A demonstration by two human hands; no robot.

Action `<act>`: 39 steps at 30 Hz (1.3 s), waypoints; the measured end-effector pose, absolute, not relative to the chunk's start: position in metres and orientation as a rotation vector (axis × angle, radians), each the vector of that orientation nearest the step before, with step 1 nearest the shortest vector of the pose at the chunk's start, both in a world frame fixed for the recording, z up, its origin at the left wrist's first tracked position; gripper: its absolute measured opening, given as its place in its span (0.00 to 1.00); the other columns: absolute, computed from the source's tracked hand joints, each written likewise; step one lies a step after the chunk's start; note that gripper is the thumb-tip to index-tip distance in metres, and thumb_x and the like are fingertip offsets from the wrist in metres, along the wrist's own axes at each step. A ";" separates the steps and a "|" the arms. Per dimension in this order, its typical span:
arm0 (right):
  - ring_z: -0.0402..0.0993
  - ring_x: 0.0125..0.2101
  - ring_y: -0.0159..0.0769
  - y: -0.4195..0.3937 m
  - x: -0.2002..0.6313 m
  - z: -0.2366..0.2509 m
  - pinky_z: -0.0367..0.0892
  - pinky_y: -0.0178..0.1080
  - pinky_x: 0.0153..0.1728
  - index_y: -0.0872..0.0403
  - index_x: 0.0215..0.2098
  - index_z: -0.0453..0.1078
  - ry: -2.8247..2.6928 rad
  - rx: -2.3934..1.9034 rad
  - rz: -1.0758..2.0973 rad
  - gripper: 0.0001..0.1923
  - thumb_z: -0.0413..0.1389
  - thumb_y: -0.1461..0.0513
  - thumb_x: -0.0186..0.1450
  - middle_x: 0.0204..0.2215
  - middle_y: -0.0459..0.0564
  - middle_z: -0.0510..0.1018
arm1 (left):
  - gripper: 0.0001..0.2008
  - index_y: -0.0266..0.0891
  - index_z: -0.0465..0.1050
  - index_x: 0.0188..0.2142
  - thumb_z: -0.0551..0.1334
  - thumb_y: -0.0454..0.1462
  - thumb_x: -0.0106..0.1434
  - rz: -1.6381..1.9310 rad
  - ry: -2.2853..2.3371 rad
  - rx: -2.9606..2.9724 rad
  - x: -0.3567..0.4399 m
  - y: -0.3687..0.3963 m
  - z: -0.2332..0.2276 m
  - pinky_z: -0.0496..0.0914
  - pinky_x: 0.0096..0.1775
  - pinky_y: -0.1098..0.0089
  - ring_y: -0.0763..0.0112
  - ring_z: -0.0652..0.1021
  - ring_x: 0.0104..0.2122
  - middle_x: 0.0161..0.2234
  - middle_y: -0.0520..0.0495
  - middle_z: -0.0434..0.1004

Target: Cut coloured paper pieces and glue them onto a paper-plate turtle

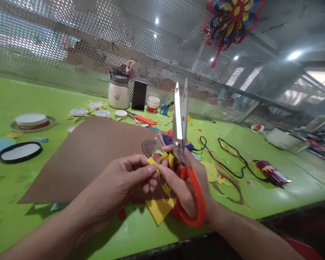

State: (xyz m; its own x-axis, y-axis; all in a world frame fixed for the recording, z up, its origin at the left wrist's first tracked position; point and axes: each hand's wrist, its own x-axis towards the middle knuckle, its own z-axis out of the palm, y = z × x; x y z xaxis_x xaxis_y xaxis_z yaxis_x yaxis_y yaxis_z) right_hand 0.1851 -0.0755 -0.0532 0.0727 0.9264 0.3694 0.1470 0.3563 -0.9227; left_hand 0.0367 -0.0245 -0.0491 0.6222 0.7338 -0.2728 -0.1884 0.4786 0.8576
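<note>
My left hand (130, 177) pinches the end of a narrow yellow strip (152, 162) between thumb and fingertips. Close beside it, my right hand (186, 184) has its thumb and finger at the same strip. Hooked over the right hand are scissors (178, 122) with orange handles, their blades pointing up and slightly apart. A curled yellow loop hangs between the hands. Below them lies a flat yellow piece (160, 211), partly over the edge of a brown sheet (100, 155). Whether the strip and loop are one piece, I cannot tell.
Around the green table (78, 238) are a white jug (119, 94), a phone (139, 95), small pots (153, 104), an orange-handled cutter (145, 120), round white discs (79, 112), a black-rimmed oval (21, 152), a corded purple device (272, 172) and coloured scraps. Perforated metal stands behind.
</note>
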 end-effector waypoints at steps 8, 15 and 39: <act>0.69 0.25 0.29 -0.073 0.191 -0.042 0.68 0.33 0.27 0.52 0.48 0.64 -1.413 -1.232 0.892 0.17 0.55 0.54 0.64 0.28 0.44 0.71 | 0.07 0.36 0.73 0.26 0.69 0.37 0.53 0.832 0.751 0.885 0.026 -0.014 -0.046 0.66 0.26 0.80 0.78 0.73 0.24 0.25 0.49 0.75; 0.65 0.20 0.30 -0.079 0.195 -0.036 0.61 0.32 0.22 0.53 0.43 0.68 -1.721 -1.326 0.827 0.22 0.47 0.45 0.66 0.23 0.45 0.68 | 0.03 0.36 0.73 0.29 0.66 0.33 0.56 1.144 0.784 0.784 0.013 -0.005 -0.030 0.72 0.35 0.77 0.76 0.76 0.31 0.31 0.49 0.78; 0.64 0.21 0.31 -0.081 0.186 -0.055 0.59 0.32 0.21 0.54 0.41 0.72 -1.784 -1.397 0.779 0.34 0.41 0.37 0.62 0.22 0.47 0.69 | 0.05 0.37 0.75 0.30 0.65 0.37 0.58 1.182 0.749 0.958 0.009 -0.006 -0.029 0.70 0.37 0.73 0.75 0.74 0.30 0.31 0.51 0.75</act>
